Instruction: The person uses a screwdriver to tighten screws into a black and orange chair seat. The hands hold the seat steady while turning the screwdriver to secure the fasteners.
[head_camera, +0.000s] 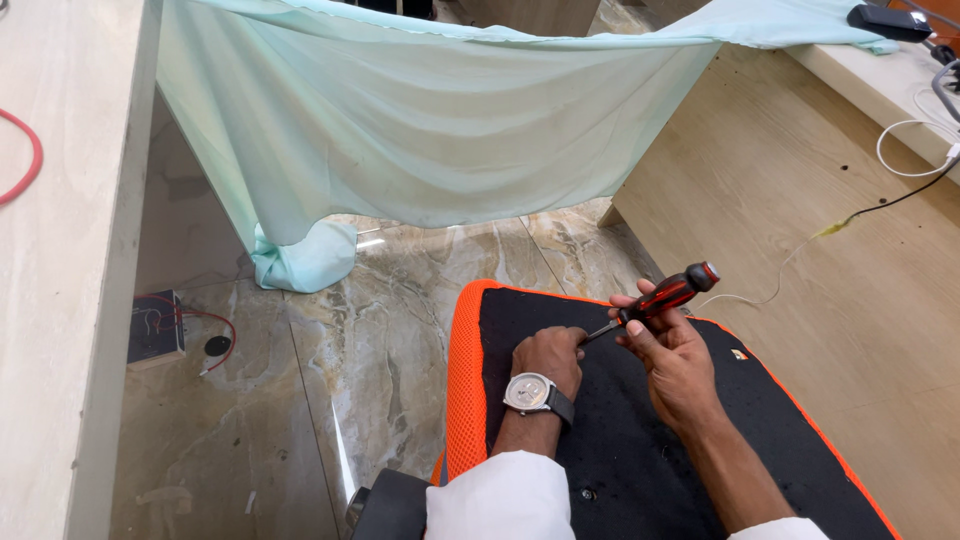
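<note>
- while two hands work over one black pad (640, 450) with an orange rim, the right hand (672, 355) is closed around one screwdriver (660, 298), its red-and-black handle tilted up to the right.
- left hand (550, 355), wearing one watch (530, 393), is curled into a fist at the screwdriver's tip, pressed on the pad; what it pinches is hidden.
- one pale green cloth (430, 130) hangs ahead over the marble floor (380, 340).
- one grey box (155, 327) with red wires sits at left.
- one white cable (905, 150) lies on the right bench.
</note>
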